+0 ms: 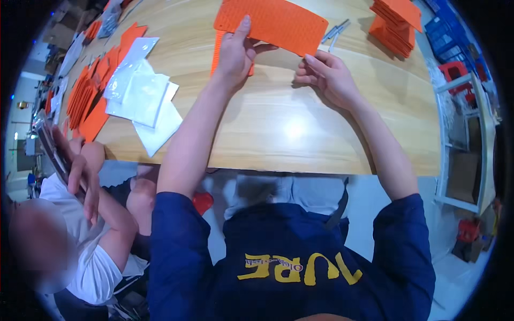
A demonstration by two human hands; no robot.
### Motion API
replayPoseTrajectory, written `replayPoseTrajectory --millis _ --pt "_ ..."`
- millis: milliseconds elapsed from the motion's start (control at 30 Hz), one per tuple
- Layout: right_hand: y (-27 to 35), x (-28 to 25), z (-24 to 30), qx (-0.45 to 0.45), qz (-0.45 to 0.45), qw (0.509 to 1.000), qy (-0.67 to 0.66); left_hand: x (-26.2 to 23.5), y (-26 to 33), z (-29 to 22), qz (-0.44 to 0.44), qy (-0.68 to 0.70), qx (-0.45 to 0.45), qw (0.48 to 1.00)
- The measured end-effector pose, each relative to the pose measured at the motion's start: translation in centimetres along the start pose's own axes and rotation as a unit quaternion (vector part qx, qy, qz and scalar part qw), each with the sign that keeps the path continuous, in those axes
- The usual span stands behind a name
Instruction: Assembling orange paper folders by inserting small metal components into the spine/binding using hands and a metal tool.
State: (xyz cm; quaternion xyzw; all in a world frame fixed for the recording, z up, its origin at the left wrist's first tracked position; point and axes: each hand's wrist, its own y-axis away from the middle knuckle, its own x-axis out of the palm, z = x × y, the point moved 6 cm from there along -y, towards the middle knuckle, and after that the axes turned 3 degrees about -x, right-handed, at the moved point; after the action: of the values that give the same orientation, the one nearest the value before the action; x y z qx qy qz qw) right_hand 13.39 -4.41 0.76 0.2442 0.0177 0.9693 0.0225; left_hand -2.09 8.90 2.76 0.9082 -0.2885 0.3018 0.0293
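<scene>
On the wooden table (267,134), an orange textured mat (278,21) lies flat at the far edge. The left hand (235,53) pins it — fingers pressing, thumb under its near edge — while the right hand (329,77), loosely curled and holding nothing, rests just beside. A positioning step, likely; next needs a right-hand grip.

Orange ribbed mat (278,21), pale wooden table (278,128)

Single head view, steeply down, close over wooden table (278,134)
</scene>
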Motion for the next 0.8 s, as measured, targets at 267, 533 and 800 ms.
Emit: replayPoseTrajectory --millis 267,533,800 --pt "0.4 -1.4 0.8 -0.038 -0.084 0.995 -0.03 -0.3 -0.4 0.0 -0.029 0.022 0.005 0.999" --pt "0.2 -2.0 1.8 -0.128 -0.097 0.981 0.112 2.0 2.1 0.6 0.051 -0.068 -0.127 0.988" --pt "6.5 1.8 10.0 -0.399 0.009 0.537 0.743 4.4 7.7 0.9 0.478 -0.203 -0.455 0.723"
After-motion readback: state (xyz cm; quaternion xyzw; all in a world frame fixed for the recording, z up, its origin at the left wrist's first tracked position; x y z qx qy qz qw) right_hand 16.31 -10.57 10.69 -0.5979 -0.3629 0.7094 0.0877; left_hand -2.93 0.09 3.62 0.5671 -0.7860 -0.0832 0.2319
